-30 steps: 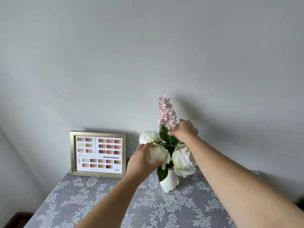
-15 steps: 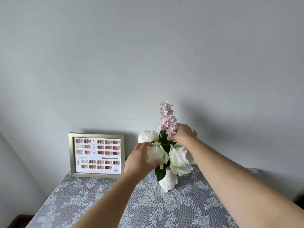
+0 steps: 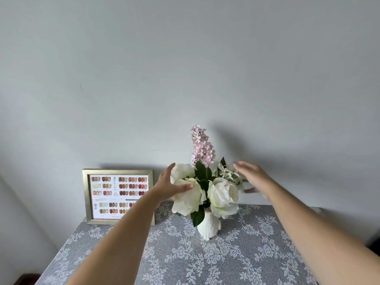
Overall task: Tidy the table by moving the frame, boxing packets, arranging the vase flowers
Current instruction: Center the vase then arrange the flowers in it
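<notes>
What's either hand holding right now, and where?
Nothing gripped. Left hand lies open against a white rose; right hand open beside the bouquet.

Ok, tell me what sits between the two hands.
Head view: the bouquet, white roses and pink lilac sprig, in the white vase, between left hand and right hand.

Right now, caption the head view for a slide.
Both open hands, left hand and right hand, flank the flowers in a white vase beside a frame.

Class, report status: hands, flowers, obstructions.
Left hand open, touching white rose. Right hand open beside bouquet. Vase upright. Nothing obstructing.
</notes>
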Available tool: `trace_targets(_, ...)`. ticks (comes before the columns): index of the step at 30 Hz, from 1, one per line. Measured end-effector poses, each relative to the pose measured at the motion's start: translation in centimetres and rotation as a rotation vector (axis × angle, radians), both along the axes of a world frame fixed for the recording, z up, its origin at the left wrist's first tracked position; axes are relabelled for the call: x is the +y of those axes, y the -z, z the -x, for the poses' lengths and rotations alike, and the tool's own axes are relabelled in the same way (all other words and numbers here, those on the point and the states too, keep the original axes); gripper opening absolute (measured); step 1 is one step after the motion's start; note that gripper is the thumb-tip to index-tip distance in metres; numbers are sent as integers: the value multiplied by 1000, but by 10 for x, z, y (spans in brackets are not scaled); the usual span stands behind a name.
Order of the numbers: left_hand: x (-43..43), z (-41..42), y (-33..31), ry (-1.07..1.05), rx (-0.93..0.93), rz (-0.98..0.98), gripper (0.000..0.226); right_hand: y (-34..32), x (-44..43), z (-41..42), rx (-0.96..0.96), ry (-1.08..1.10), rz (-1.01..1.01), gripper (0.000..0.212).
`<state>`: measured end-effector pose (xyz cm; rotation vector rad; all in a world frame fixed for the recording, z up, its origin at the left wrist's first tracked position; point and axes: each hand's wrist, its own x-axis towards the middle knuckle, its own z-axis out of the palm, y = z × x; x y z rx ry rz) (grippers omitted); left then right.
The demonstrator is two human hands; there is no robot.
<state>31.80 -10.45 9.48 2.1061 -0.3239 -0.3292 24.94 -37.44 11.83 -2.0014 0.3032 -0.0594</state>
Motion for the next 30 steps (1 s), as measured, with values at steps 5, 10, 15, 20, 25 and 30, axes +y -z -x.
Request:
trace_targets(5, -5, -2, 4, 14, 38, 89, 102, 5, 5, -3, -81, -37, -76, 35)
trace_targets(10, -8, 6, 3, -71, -33, 143, 90, -3, 19, -8, -146, -59, 34, 28)
trace_targets(15, -16, 14, -1, -73, -81, 182, 90, -2, 31, -11, -180, -73, 66, 23)
trace_targets(20, -31, 21, -10, -30, -142, 165, 71, -1, 37, -14, -198, -101, 92, 29)
trace_targets(25, -23, 22, -8, -55, -146, 122, 74, 4, 26, -10, -194, -42, 127, 25)
trace_targets(30, -21, 23, -9, -38, -159, 96, 88, 6, 18, -6, -190, -14, 179, 36)
